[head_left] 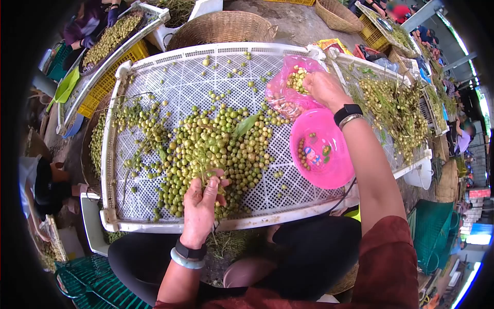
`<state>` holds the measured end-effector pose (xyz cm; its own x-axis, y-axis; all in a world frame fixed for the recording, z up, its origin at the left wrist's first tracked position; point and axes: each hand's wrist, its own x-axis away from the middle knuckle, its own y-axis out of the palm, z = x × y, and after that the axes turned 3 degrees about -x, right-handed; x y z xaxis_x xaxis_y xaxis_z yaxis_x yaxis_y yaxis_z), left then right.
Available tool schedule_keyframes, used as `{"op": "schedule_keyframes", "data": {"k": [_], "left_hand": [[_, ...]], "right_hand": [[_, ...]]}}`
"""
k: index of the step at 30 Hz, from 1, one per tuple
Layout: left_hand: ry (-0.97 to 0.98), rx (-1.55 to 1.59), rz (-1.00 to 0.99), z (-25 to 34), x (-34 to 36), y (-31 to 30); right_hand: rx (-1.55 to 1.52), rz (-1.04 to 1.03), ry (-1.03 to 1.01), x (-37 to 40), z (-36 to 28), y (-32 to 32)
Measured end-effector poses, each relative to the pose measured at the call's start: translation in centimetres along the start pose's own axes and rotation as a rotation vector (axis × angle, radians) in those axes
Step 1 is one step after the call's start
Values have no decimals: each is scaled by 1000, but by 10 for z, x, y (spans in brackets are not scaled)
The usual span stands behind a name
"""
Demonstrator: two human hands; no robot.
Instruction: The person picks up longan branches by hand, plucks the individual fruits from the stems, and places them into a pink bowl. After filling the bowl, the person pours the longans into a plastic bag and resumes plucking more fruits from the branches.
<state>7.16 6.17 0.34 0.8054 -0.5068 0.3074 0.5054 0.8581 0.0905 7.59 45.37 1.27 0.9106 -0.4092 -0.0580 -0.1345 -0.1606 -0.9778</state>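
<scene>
A white mesh tray [247, 219] bears a heap of small round green and yellowish fruits [221, 134], with thin stems among them. At the heap's near edge, my left hand [205, 198] has its thumb and fingers closed round a stemmed sprig [202, 164]. My right hand [325, 88] is at the mouth of a pink plastic bag [280, 85] holding pale fruits; its fingertips are bent and partly hidden, and what they hold cannot be made out. Below the bag sits a pink bowl [337, 154] with several fruits along its left side.
On the right, another tray [406, 167] bears stemmed fruits. A wicker basket [221, 31] stands behind the main tray. Green crates [429, 232] are at the lower right and lower left. Co-workers sit at the left and far right, one with gloved hands [113, 16] at the upper left.
</scene>
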Motion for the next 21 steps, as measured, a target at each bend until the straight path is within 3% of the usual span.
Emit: {"op": "schedule_keyframes", "data": {"k": [2, 7, 15, 21], "left_hand": [[-89, 29, -64, 4, 0, -4], [-130, 41, -222, 3, -4, -5], [-128, -26, -263, 1, -6, -3], [-120, -40, -283, -7, -4, -7]], "right_hand": [[4, -142, 54, -5, 0, 10], [114, -61, -20, -15, 14, 37], [36, 60, -37, -7, 9, 38], [-223, 62, 257, -14, 56, 13]]}}
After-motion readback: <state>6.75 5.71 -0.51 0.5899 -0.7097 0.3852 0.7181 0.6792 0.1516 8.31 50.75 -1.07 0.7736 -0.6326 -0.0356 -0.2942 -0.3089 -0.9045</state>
